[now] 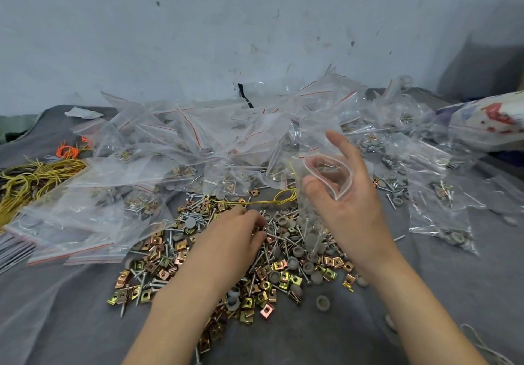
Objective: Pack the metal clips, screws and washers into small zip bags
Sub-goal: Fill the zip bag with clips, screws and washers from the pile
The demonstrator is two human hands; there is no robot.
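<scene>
Far left, a tangle of yellow elastic bands (25, 177) and a few orange bands (68, 150) lie on the grey cloth (56, 322). Next along is a flat stack of empty zip bags (65, 231), and behind it a big heap of filled bags (198, 137) runs along the wall.

Front and centre is the loose pile of gold and copper metal clips (266, 285), screws (279, 237) and grey washers (312, 240), all mixed up. The left hand (241, 231) comes in palm down with the forearm low over the clips and the fingers curled into the screws. Its fingertips are buried, so whether it's got hold of anything is anyone's guess.

The right hand (348, 194) is raised just beside it, palm facing the camera. It pinches a small zip bag (329, 174) so the red-lined mouth gapes open, index finger sticking up, and the bag hangs down over the pile. Far right sits a printed white sack (487, 120).
</scene>
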